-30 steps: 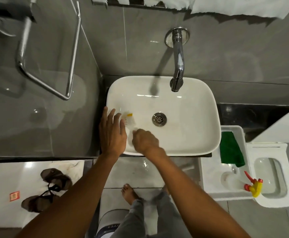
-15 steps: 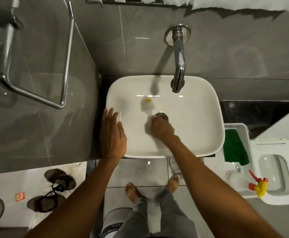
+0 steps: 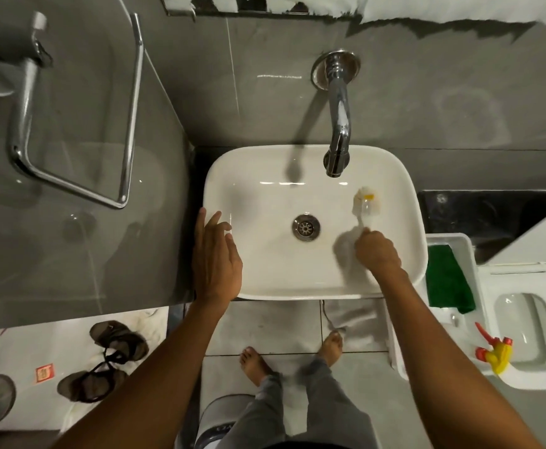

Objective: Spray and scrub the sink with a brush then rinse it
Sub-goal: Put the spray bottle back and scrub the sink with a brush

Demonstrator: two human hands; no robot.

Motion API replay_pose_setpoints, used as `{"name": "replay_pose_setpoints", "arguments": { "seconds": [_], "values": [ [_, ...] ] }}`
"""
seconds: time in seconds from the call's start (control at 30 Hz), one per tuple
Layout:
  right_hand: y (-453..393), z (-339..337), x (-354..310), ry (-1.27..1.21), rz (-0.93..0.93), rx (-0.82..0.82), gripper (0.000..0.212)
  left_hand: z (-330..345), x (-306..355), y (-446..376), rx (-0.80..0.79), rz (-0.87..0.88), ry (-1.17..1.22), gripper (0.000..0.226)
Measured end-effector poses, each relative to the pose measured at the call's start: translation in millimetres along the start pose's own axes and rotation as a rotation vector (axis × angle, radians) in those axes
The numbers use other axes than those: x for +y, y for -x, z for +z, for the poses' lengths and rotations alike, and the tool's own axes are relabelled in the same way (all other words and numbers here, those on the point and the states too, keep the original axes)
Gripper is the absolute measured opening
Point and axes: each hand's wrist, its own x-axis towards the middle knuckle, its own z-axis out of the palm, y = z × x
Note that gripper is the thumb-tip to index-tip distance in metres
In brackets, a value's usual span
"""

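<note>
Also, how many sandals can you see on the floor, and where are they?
2. One sandal lies on the pale floor at lower left, below the grey counter; the other sandal lies just nearer the person, touching it. Others may be out of frame.

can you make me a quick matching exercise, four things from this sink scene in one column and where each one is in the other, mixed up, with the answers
Things:
1. brush
2. left hand
3. green cloth
4. spray bottle

Places:
A. lying in the white tray right of the sink
B. resting on the sink's left rim
C. inside the basin, right of the drain
D. by the toilet bowl, red and yellow trigger head

Pairs: 1-C, 2-B, 3-A, 4-D
</note>
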Motion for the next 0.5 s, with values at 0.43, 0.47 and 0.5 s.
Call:
{"name": "replay_pose_setpoints", "arguments": {
  "seconds": [0.43,0.47,0.5],
  "values": [
    [98,31,-70,0.302,-0.222,-0.413,0.049,5,-8,1,0.009,-0.009,0.036,0.021],
    [101,31,-73,0.316,-0.239,-0.411,0.051,4,-8,1,-0.001,-0.018,0.036,0.022],
    [103,29,-73,0.336,-0.251,-0.396,0.053,4,-8,1,-0.01,-0.026,0.033,0.023]
  ]
}}
